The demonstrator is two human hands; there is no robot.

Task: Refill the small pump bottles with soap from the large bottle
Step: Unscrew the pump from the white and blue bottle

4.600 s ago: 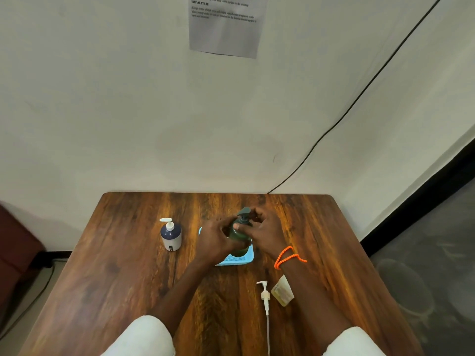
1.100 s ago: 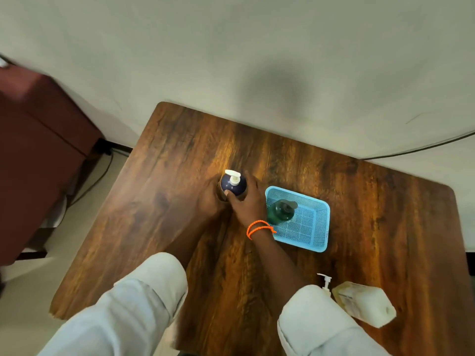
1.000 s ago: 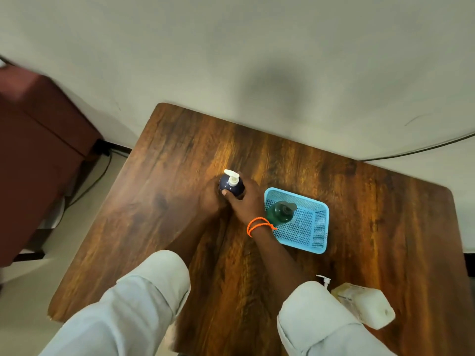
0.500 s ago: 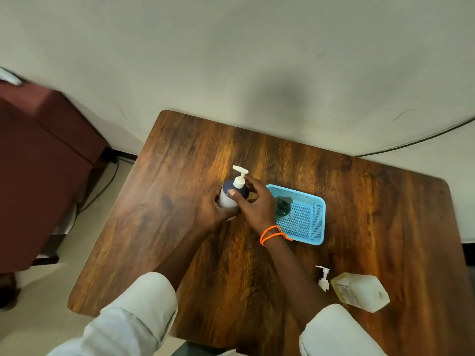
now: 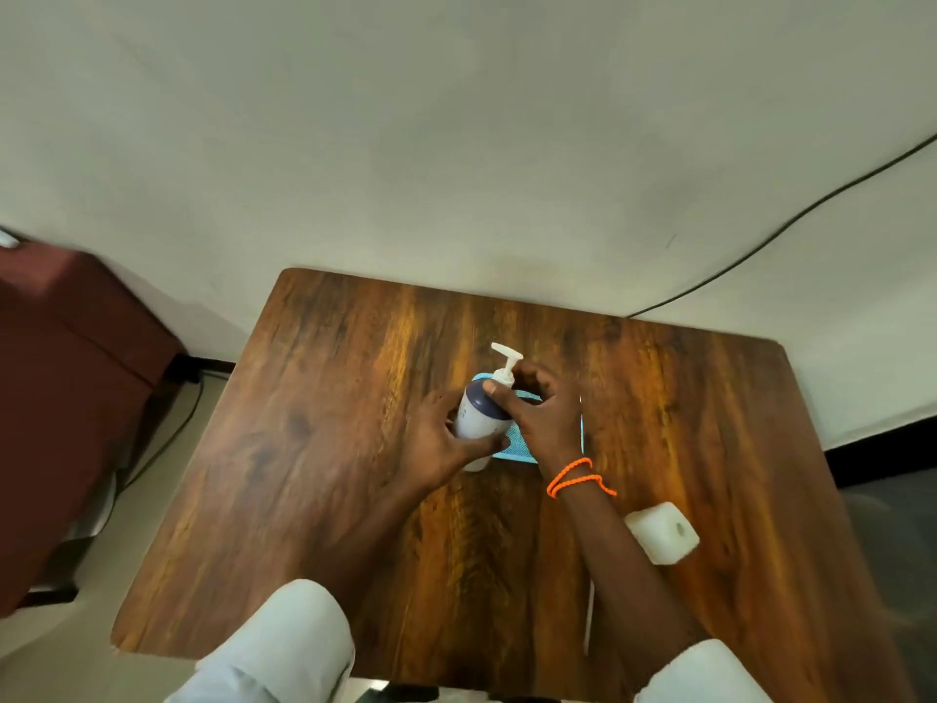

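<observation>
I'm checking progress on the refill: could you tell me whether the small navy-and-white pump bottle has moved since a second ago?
Yes. The navy-and-white pump bottle, then left of the blue mesh basket, is now held tilted over its left edge by both hands.

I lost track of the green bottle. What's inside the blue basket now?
Only bits of the blue basket show. The right hand and the navy pump bottle cover its inside, so its contents cannot be seen.

Dark-brown streaked wood-grain worktop [image 5: 324, 474]; small pump bottle [image 5: 479, 423], white body, navy shoulder, white pump; light-blue mesh plastic basket [image 5: 519, 443]; translucent white large bottle [image 5: 661, 532]; orange cord bracelet [image 5: 578, 478]; maroon furniture [image 5: 66, 398]; black cable [image 5: 791, 220].
</observation>
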